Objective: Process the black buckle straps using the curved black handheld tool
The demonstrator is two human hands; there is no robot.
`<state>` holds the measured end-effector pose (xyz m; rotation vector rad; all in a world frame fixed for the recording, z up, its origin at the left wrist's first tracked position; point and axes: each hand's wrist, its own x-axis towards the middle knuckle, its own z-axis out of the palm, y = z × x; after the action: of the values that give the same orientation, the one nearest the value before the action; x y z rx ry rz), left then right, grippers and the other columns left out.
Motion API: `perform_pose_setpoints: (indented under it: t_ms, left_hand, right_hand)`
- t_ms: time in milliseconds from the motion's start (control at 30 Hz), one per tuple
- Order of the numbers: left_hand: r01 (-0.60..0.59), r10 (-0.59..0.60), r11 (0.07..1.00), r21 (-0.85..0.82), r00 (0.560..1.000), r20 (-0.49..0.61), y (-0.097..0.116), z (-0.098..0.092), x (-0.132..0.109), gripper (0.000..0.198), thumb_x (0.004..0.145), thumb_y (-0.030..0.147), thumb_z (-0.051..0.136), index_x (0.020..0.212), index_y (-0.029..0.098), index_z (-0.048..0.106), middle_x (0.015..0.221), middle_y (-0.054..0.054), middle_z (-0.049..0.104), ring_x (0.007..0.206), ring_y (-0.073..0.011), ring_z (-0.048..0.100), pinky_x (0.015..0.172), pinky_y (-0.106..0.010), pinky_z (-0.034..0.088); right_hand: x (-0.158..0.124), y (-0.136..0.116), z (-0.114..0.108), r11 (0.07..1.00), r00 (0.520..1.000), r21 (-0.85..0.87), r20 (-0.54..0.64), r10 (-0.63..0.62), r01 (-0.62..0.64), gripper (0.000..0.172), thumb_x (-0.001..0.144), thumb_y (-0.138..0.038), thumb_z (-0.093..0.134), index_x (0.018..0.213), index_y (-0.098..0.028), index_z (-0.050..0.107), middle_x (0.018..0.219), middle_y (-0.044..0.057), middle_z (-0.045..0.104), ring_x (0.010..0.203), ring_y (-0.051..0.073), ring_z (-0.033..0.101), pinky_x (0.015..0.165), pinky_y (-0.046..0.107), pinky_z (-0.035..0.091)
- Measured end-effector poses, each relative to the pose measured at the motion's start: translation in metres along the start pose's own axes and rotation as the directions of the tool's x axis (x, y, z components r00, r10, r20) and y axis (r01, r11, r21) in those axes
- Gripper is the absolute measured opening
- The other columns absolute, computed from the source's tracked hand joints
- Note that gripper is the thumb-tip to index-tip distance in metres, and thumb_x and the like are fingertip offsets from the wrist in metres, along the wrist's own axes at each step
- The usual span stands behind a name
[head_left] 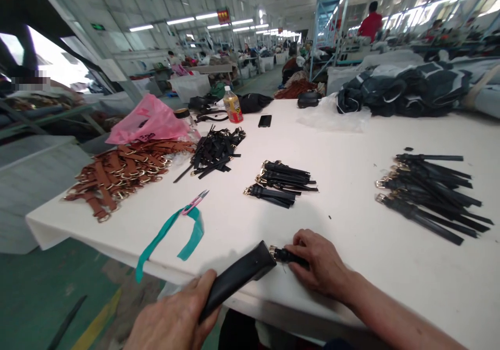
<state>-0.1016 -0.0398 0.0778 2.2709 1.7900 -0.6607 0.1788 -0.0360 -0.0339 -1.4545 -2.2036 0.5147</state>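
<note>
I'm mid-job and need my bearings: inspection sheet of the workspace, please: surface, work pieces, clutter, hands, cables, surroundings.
Surface: white table, with a small dark scrap near the middle.
Job's things: wide black strip, small buckled strap; left black pile, centre black pile, right black pile; brown straps at far left.
Clutter: pink snips with teal ribbon, phone, bottle, pink bag.
Hands: left hand grips the wide black strip; right hand holds the small buckled strap.
Cables: nothing seen.
Surroundings: person in red at back right, blue rack, lit lamps.
</note>
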Motion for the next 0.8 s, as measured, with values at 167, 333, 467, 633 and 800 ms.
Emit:
perform_pose_setpoints:
  t_ms: [167, 333, 467, 633, 800]
  left_hand:
    - [-0.075, 0.069, 0.994, 0.083, 0.995, 0.073, 0.006, -0.024, 0.016, 0.038, 0.09, 0.018, 0.044, 0.126, 0.022, 0.058, 0.118, -0.012, 0.073, 0.102, -0.0319, 0.073, 0.088, -0.047, 0.057]
    - [-0.142, 0.125, 0.978, 0.15, 0.985, 0.118, 0.019, -0.042, 0.025, 0.034, 0.091, 0.016, 0.043, 0.121, 0.021, 0.059, 0.109, -0.012, 0.074, 0.096, -0.0331, 0.074, 0.084, -0.05, 0.057]
    - [-0.17, 0.145, 0.966, 0.194, 0.98, 0.136, 0.028, -0.05, 0.027, 0.034, 0.092, 0.013, 0.039, 0.117, 0.023, 0.06, 0.104, -0.01, 0.074, 0.091, -0.0318, 0.074, 0.081, -0.05, 0.058]
    - [-0.15, 0.125, 0.965, 0.215, 0.984, 0.126, 0.023, -0.044, 0.025, 0.04, 0.092, 0.013, 0.039, 0.125, 0.024, 0.058, 0.116, -0.012, 0.073, 0.097, -0.0327, 0.074, 0.083, -0.053, 0.058]
    - [-0.181, 0.152, 0.965, 0.189, 0.975, 0.16, 0.024, -0.037, 0.026, 0.043, 0.09, 0.013, 0.037, 0.127, 0.024, 0.058, 0.117, -0.012, 0.073, 0.094, -0.0332, 0.075, 0.08, -0.053, 0.059]
  right_hand:
    - [0.002, -0.003, 0.0, 0.999, 1.0, 0.019, -0.009, 0.028, -0.028, 0.029, 0.078, -0.011, 0.056, 0.1, -0.021, 0.072, 0.096, 0.008, 0.062, 0.09, 0.024, 0.054, 0.079, 0.037, 0.042]
    - [0.0, 0.004, 0.003, 0.983, 0.997, 0.184, -0.071, 0.011, 0.002, 0.034, 0.071, -0.005, 0.052, 0.098, -0.018, 0.069, 0.095, 0.008, 0.06, 0.09, 0.023, 0.055, 0.081, 0.036, 0.045]
    - [0.0, 0.014, 0.008, 0.948, 0.987, 0.315, -0.16, 0.015, 0.037, 0.035, 0.064, -0.005, 0.055, 0.094, -0.018, 0.068, 0.093, 0.007, 0.06, 0.088, 0.022, 0.057, 0.078, 0.034, 0.047]
    - [0.0, 0.022, 0.016, 0.934, 0.977, 0.342, -0.212, -0.031, 0.104, 0.032, 0.064, -0.007, 0.058, 0.091, -0.018, 0.07, 0.107, 0.01, 0.058, 0.087, 0.021, 0.059, 0.079, 0.034, 0.05]
    - [-0.001, 0.022, 0.014, 0.958, 0.984, 0.269, -0.173, -0.052, 0.098, 0.026, 0.066, -0.006, 0.058, 0.086, -0.018, 0.07, 0.093, 0.007, 0.06, 0.087, 0.023, 0.057, 0.076, 0.035, 0.048]
